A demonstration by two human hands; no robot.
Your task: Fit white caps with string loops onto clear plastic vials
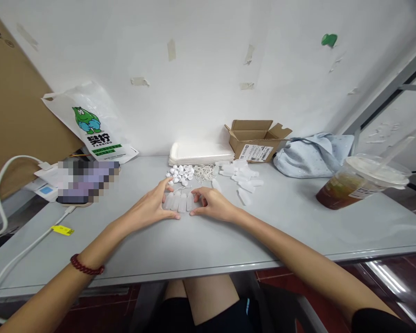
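Several translucent plastic tubes [182,203] lie side by side in a short row on the grey table. My left hand [154,203] is at the row's left end, its thumb below and its bent fingers above, spread apart. At the right end is my right hand [215,203], with curled fingers and the thumb apart from them, close against the last tube. Just behind the row sit a heap of small white caps [183,173] and a tangle of white string loops [204,172]. More loose translucent tubes [244,178] are scattered to the right.
Stacked white trays [201,151] and an open cardboard box [254,143] stand by the wall. A light blue cloth bag [312,157] and a tilted-looking drink cup [353,185] are right. Left are a partly pixelated phone [90,182], a white cable [31,247] and a plastic bag [93,122].
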